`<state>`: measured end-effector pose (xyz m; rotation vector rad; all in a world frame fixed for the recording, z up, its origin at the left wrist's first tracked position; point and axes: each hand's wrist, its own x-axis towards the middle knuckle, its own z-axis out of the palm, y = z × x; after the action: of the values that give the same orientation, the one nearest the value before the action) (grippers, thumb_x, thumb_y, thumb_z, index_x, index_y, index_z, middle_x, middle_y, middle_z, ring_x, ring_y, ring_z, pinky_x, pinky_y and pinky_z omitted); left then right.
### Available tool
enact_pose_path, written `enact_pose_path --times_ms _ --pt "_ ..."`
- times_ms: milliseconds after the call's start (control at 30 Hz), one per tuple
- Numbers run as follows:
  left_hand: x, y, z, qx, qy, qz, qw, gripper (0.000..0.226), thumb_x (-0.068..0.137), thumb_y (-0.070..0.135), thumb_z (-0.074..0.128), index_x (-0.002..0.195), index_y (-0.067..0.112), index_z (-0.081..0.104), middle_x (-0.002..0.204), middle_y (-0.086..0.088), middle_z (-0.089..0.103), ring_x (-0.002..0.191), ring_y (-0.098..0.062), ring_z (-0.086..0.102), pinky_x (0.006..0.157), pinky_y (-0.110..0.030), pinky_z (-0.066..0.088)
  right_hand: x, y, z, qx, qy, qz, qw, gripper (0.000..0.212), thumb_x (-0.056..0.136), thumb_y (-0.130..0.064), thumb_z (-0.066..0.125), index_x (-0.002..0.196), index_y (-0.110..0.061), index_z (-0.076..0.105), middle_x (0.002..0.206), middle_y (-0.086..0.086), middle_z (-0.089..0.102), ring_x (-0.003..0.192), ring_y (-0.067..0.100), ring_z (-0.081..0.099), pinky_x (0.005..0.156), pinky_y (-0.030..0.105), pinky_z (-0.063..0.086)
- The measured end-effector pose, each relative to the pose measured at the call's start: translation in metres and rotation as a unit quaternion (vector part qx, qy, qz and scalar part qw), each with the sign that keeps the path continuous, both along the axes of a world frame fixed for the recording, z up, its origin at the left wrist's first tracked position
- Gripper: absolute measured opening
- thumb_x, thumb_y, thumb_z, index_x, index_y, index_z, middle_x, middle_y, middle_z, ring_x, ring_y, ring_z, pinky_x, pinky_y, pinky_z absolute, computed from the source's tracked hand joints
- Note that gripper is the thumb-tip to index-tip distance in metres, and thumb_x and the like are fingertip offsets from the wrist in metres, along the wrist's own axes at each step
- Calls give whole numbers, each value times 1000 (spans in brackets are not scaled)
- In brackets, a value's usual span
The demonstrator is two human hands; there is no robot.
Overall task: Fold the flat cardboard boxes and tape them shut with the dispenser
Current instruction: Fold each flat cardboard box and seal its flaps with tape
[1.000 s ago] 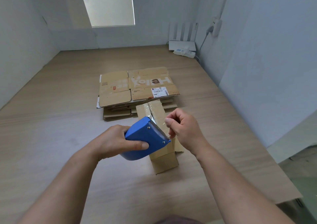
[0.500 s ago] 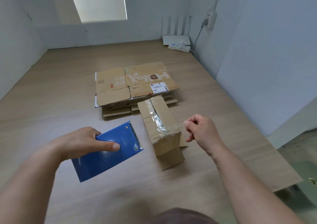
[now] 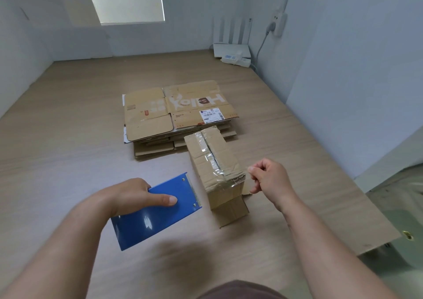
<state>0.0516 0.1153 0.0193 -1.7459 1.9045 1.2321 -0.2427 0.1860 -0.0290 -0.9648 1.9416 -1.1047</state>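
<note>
The left hand (image 3: 135,195) grips the blue dispenser (image 3: 155,216), just left of the taped box (image 3: 215,161) standing on the bench (image 3: 68,161). The right hand (image 3: 270,179) is curled beside the box's near end; whether it pinches the tape cannot be determined. The flat boxes (image 3: 174,113) lie stacked behind.

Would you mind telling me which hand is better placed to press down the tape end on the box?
Right, I think. The right hand is beside the box's near end, where the tape drapes over; the left hand holds the dispenser off to the side.
</note>
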Motion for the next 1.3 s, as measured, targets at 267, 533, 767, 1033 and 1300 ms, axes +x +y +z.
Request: enact_pose_path --times_ms 267,533,767,1033,1300 --pt "-14 -11 -23 -1 -28 32 999 67 63 75 68 94 16 65 95 -2 67 86 -18 64 75 -31 43 4 -10 -12 38 -27 11 999 22 89 -3 58 69 -7 51 60 5 52 43 17 49 43 26 49" --pt "-37 -19 -31 4 -40 28 999 64 66 74 66 97 17 61 96 -1 64 86 -17 62 76 -31 44 -6 -7 -28 165 -102 -12 981 14 88 -16 63 83 -8 52 77 13 58 44 18 44 49 33 51" --pt "-38 -20 -32 1 -57 24 998 63 66 76 64 95 20 58 96 1 61 86 -16 59 77 -32 42 25 -4 -25 57 171 -3 984 39 96 -47 42 66 -22 43 83 2 53 80 23 49 66 32 36" --pt "-33 -19 -30 9 -85 28 996 66 70 73 63 106 18 57 104 0 57 96 -19 55 80 -33 39 35 -11 -33 49 144 17 988 41 100 -35 42 63 -18 36 64 -4 44 74 26 44 61 32 25" --pt "-51 -2 -35 -181 -215 -22 959 47 83 68 48 94 23 53 76 5 50 82 -18 55 66 -28 41 34 -13 -30 55 154 28 986 41 99 -34 43 62 -17 36 64 -3 44 73 26 44 61 32 25"
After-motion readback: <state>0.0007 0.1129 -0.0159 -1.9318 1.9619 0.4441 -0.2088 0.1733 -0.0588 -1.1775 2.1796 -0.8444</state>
